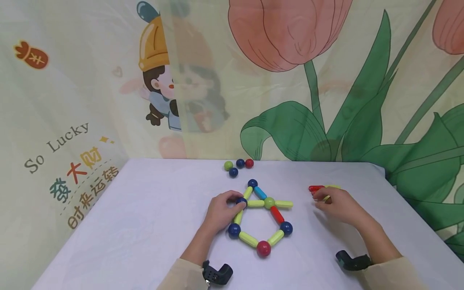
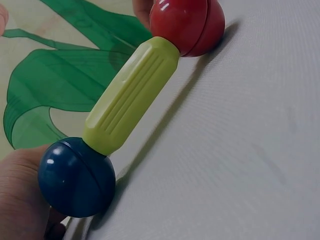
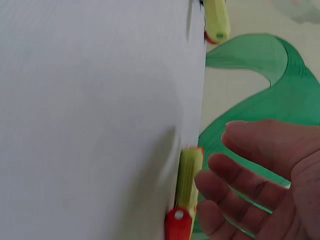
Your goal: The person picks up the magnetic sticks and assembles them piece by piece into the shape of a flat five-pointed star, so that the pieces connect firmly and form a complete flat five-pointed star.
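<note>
Sticks and balls joined into a figure point(image 1: 260, 213) lie nearest on the white surface point(image 1: 145, 225); left hand point(image 1: 222, 211) pinches a blue ball point(image 1: 241, 201) at the figure's left corner; right hand point(image 1: 335, 204), right of the figure, rests with relaxed fingers touching loose sticks point(image 1: 319, 188); four spare balls point(image 1: 237, 166) sit beyond the figure.

Both forearms reach in from the lower edge of the head view, sleeves at the wrists, each wrist wearing a dark camera band; the left hand point(image 1: 220, 212) sits at centre frame, palm down, fingers curled; the right hand point(image 1: 335, 205) lies right of centre, palm down; in the right wrist view its fingers point(image 3: 235, 181) are spread and loosely bent, holding nothing.
</note>
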The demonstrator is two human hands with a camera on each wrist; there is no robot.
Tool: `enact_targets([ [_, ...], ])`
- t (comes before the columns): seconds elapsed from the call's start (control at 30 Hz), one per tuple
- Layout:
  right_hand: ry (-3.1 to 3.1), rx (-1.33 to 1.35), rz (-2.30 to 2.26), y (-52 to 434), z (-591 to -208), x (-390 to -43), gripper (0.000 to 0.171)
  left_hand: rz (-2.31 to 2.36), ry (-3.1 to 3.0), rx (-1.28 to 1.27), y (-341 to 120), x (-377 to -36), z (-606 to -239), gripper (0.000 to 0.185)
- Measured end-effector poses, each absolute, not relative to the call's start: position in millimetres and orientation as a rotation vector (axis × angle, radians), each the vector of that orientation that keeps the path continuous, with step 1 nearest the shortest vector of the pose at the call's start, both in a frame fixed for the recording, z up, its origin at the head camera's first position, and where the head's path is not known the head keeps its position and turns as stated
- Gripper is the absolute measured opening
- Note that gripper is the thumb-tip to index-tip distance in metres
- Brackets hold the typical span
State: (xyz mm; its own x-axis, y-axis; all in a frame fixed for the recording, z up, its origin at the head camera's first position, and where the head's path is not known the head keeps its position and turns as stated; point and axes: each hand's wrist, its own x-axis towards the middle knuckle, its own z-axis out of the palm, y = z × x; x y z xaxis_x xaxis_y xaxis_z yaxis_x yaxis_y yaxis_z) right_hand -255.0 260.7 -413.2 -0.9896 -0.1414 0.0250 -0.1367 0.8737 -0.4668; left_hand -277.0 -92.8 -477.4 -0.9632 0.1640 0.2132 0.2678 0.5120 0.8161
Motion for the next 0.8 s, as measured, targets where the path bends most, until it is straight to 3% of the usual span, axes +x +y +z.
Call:
enact_targets([
  [0.37, 3.09, -0.089, -0.544, 301, -411, -250, 0.026, -1.478, -2.616, -0.381, -93, -276, -476, 0.026],
  [0.8, 3.015, -0.04, -0.407, 307, -411, -255, 0.03, -1.48, -2.619, -0.371, -93, -277, -477, 0.026],
])
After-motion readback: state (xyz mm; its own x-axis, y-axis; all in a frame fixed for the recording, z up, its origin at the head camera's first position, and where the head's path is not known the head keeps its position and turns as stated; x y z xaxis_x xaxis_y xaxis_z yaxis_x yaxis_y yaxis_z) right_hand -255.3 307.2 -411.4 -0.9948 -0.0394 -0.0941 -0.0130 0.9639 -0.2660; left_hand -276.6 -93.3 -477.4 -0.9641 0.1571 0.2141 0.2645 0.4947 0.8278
